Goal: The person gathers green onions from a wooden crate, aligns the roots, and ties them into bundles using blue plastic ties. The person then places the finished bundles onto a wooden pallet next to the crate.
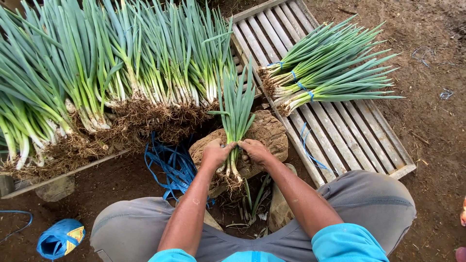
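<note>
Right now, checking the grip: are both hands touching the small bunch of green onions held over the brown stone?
Touching. The head view shows the left hand and right hand wrapped around the white stems of the small bunch of green onions, no gap visible.

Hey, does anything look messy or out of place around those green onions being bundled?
Only small things: a tangle of blue ties lies loose on the dirt beside the left hand, and trimmed scraps are scattered below the held bunch.

I see waxy smooth scallion leaves [236, 104], rough weathered wooden slat rack [349, 131], glossy blue plastic strapping [170, 167], coarse stone block [269, 133], damp crumbly soil [427, 121]
</note>
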